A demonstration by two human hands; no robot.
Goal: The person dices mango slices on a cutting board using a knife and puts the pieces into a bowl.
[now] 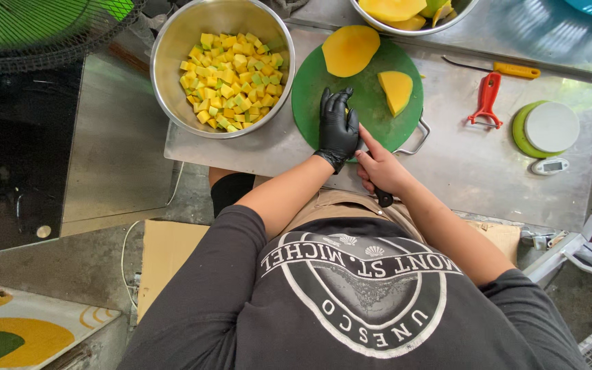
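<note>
Mango piece (344, 109) sits under the gloved left hand (338, 129), fingers curled down on it, on the green board (310, 89). Bare right hand (378, 168) is closed around a knife handle (384, 199), blade hidden. Risk: the slippery piece shifts and the blade meets the fingertips. Bowl (173, 41) of cubes lies left of the hands.

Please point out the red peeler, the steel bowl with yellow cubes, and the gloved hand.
red peeler (486, 100), head view, on its handle.
steel bowl (176, 41), head view, on its inner wall.
left hand (338, 127), head view, on the glove's back.
</note>
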